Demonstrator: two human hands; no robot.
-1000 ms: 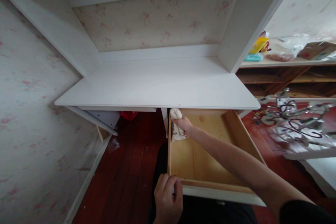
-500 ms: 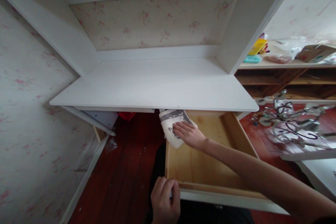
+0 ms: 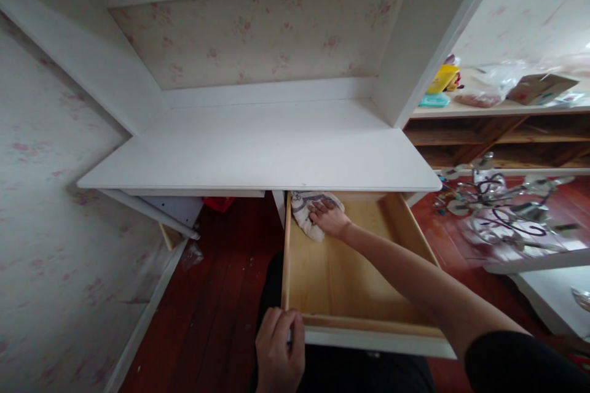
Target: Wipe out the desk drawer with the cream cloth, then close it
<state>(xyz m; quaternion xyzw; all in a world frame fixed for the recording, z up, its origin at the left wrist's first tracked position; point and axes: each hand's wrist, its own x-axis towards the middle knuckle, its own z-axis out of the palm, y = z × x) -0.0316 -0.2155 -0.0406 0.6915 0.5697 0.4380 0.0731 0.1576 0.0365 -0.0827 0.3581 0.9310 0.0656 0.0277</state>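
A pale wooden drawer [image 3: 364, 282] with a white front is pulled out from under the white desk [image 3: 258, 153]. Inside its back left corner lies a white cleaning cloth [image 3: 304, 215] with grey markings. My right hand [image 3: 330, 219] presses on this cloth, fingers bent over it, against the drawer's inside. At the drawer's front left corner, my left hand [image 3: 280, 347] is closed with curled fingers on the front edge. Part of the cloth is hidden beneath my right hand.
To the right, a chandelier [image 3: 511, 209] with metal arms stands on the red floor. Behind it, a low wooden shelf [image 3: 465, 112] carries plastic bags and a cardboard box [image 3: 539, 88]. A wallpapered wall [image 3: 41, 227] borders the desk on the left.
My right hand and the cloth have moved from over the drawer's left side down into its back left corner. My left hand stays at the front corner. The view has shifted slightly.
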